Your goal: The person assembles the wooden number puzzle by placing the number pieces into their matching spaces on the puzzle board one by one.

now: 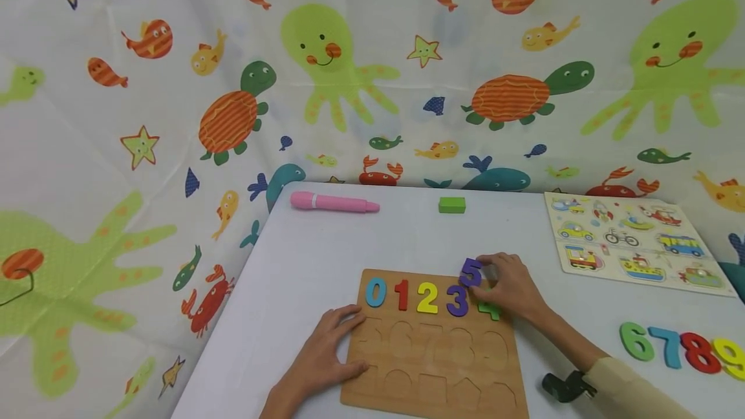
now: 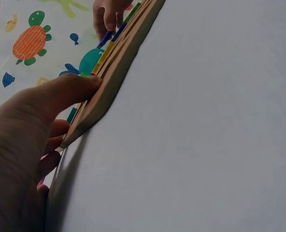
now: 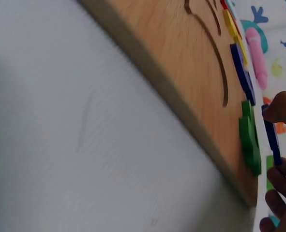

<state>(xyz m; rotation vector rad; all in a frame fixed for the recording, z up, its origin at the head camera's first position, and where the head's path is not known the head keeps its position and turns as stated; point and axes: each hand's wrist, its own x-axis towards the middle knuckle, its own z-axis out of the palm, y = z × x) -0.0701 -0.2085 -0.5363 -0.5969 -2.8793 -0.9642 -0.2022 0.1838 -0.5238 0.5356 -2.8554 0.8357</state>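
White counter, backed by a printed cloth of octopuses, turtles, crabs, whales, fish and starfish.

Left hand: bare; thumb and fingers spread and relaxed, resting on the left edge of the number board.

Right hand: bare; thumb and fingers pinching the purple numeral 5 at the board's upper right edge, just behind the 3 and 4. Right wrist view shows this piece held on edge, apart from the 4. Beige sleeve on the forearm; black device beside the cuff.

Number board: wooden, flat on the counter, between the hands; rows of cut outlines across the middle and lower part.

Top row of board, left to right: blue 0; red 1; yellow 2; purple 3; green 4, partly covered by the right hand.

Loose numerals, right of the board, left to right: green 6; blue 7; red 8; yellow 9, cut by the frame.

Far right: vehicle puzzle board, pale, with bus, bicycle, car, train and boats.

Rear of counter: pink marker, lying sideways, left; green rectangular block, to its right.
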